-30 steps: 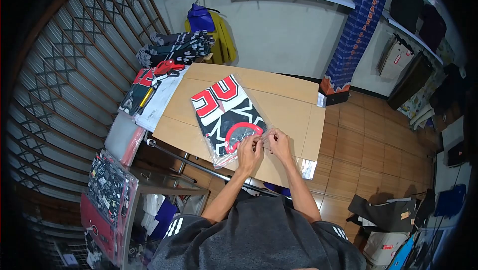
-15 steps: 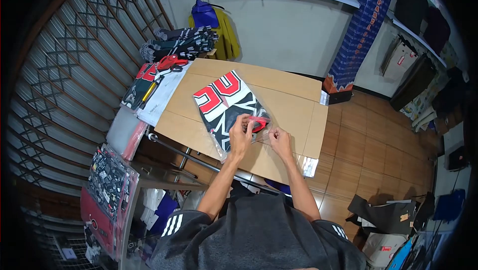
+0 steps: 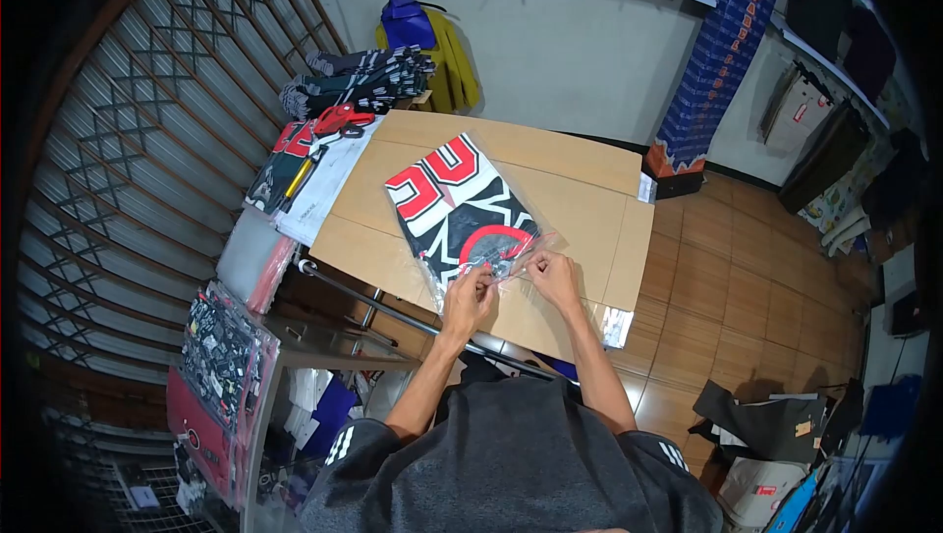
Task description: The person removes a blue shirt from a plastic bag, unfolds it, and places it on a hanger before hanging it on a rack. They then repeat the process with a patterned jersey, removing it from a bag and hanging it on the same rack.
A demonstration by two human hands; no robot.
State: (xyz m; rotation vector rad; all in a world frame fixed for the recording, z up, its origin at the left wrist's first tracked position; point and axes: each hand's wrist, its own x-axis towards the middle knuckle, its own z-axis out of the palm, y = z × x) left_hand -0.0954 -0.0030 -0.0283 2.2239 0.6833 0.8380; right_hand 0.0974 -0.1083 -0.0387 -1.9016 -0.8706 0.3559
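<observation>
A folded black, white and red garment [image 3: 457, 196] lies in a clear plastic bag on the cardboard-topped table [image 3: 589, 204]. The bag's near end is toward me, with a red ring shape of the print showing there. My left hand [image 3: 470, 299] is at that near edge, its fingers pinched together on the plastic bag. To the right, my right hand [image 3: 552, 276] pinches the bag's near right corner between thumb and fingers. Both hands are slightly apart, and the thin plastic between them is hard to make out.
Red-handled scissors [image 3: 341, 120] and a yellow cutter [image 3: 303, 177] lie on white paper [image 3: 339, 184] at the table's left. Behind are stacked dark garments [image 3: 359, 81]. Bagged garments [image 3: 228, 351] stand at the lower left. A patterned column [image 3: 722, 52] stands behind the table's right corner.
My left hand has moved down toward me, off the red part of the print, which now lies flat and fully shows. My right hand stays near the corner. The view has shifted slightly.
</observation>
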